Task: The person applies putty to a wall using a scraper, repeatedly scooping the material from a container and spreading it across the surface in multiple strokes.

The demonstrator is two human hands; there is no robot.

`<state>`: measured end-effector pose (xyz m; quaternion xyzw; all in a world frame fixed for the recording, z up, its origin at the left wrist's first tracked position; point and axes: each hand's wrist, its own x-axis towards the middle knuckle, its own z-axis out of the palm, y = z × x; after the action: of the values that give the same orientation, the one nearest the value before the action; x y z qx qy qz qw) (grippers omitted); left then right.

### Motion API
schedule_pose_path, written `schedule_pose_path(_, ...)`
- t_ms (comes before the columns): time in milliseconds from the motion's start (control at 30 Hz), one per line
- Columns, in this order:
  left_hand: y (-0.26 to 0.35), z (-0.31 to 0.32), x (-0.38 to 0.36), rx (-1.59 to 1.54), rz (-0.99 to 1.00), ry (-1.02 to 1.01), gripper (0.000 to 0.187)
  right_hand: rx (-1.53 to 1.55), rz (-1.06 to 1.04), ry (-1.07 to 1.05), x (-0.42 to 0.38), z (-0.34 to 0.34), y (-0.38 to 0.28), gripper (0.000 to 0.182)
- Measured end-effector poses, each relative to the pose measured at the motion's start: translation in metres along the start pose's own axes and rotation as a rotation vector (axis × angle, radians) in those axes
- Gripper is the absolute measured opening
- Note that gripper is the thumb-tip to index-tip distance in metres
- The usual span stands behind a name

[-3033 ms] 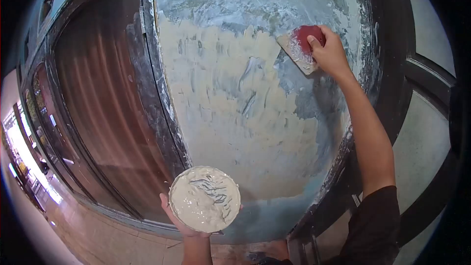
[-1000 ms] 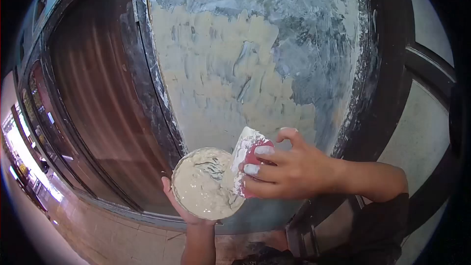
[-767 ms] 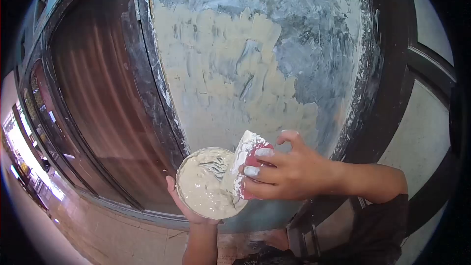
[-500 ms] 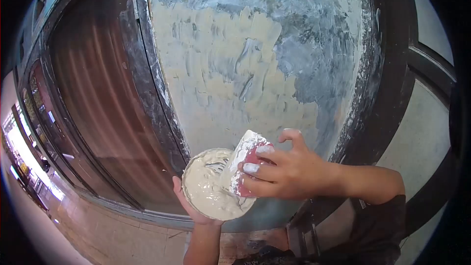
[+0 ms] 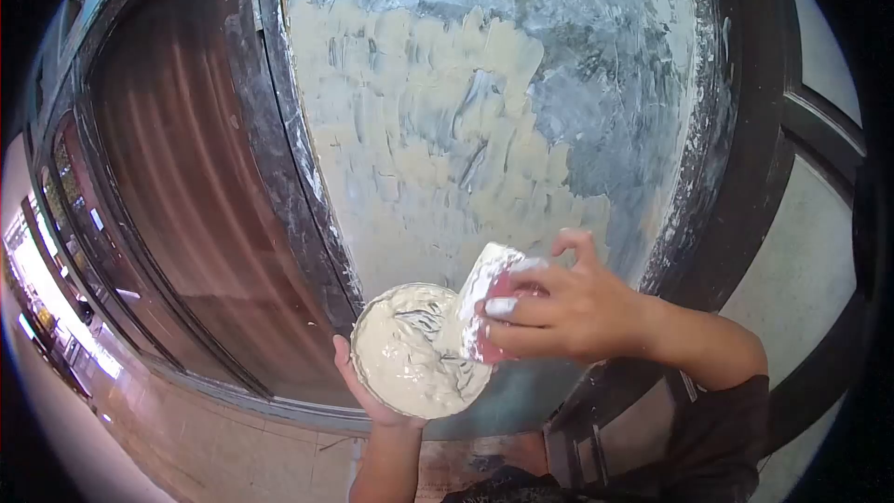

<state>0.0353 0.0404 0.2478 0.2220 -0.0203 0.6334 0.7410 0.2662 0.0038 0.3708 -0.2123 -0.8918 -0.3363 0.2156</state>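
My left hand [image 5: 374, 399] is wrapped under and around the left side of a round bowl [image 5: 358, 354], its thumb showing at the rim. Thick cream-coloured putty [image 5: 410, 377] fills the bowl, with grey streaks near its far and right sides. My right hand [image 5: 568, 317] grips a red putty spreader [image 5: 498, 345] whose blade is coated in pale putty. The spreader's lower edge is right at the bowl's right rim. White putty is smeared on two of my right fingers, and the index finger is raised off the spreader.
Ahead stands a wall panel [image 5: 372, 149], cream putty over its left and lower parts and bare blue-grey [image 5: 605, 112] at top and right. A dark window frame with brown glass [image 5: 186, 196] lies left; dark framed panels [image 5: 778, 251] stand right. Tiled floor [image 5: 251, 452] shows below.
My right hand and the spreader have moved right and slightly up, baring more putty in the bowl. The bowl in my left hand has shifted slightly right.
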Motion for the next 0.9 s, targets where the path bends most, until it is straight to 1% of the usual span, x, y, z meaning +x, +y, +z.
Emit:
schedule_pose_path(67, -0.001, -0.002, 0.002, -0.007, 0.010, -0.029, 0.082, 0.026, -0.013, -0.019, -0.001, 0.007, 0.000, 0.017)
schedule_pose_path(133, -0.004, -0.003, 0.002, 0.026, 0.013, 0.066, 0.083, 0.042, -0.040, -0.031, -0.002, 0.014, 0.001, 0.016)
schedule_pose_path(167, -0.005, -0.004, 0.003, 0.027, 0.012, 0.065, 0.083, 0.041, -0.039, -0.030, -0.001, 0.015, 0.002, 0.016)
schedule_pose_path(267, -0.009, -0.007, 0.005, 0.072, -0.064, 0.034, 0.086, 0.034, -0.041, -0.046, 0.000, 0.018, 0.004, 0.016)
schedule_pose_path(433, -0.016, -0.012, 0.009, 0.028, -0.068, 0.016, 0.087, 0.029, 0.034, 0.003, -0.003, 0.024, 0.005, 0.020)
schedule_pose_path(500, -0.019, -0.014, 0.010, 0.074, -0.067, 0.063, 0.087, 0.017, 0.042, 0.013, -0.003, 0.023, 0.008, 0.021)
schedule_pose_path(533, -0.018, -0.019, 0.012, 0.048, -0.079, 0.079, 0.087, 0.006, 0.054, 0.023, -0.003, 0.023, 0.010, 0.022)
schedule_pose_path(633, -0.017, -0.018, 0.016, 0.065, -0.125, 0.032, 0.088, -0.070, 0.065, 0.045, -0.006, 0.024, 0.019, 0.023)
schedule_pose_path(700, -0.016, -0.025, 0.019, 0.107, -0.106, 0.046, 0.091, -0.072, 0.089, 0.059, -0.011, 0.023, 0.026, 0.024)
schedule_pose_path(767, -0.013, -0.027, 0.019, 0.017, -0.096, 0.073, 0.089, -0.078, 0.222, 0.012, -0.016, 0.015, 0.039, 0.029)
schedule_pose_path(800, -0.012, -0.027, 0.020, 0.027, -0.069, 0.063, 0.090, -0.022, 0.305, -0.008, -0.020, 0.009, 0.047, 0.033)
schedule_pose_path(833, -0.011, -0.030, 0.022, 0.024, -0.072, 0.057, 0.090, -0.030, 0.306, -0.009, -0.024, 0.005, 0.058, 0.033)
schedule_pose_path(900, -0.009, -0.037, 0.025, -0.004, -0.085, 0.019, 0.092, 0.046, 0.566, 0.255, -0.033, -0.002, 0.082, 0.028)
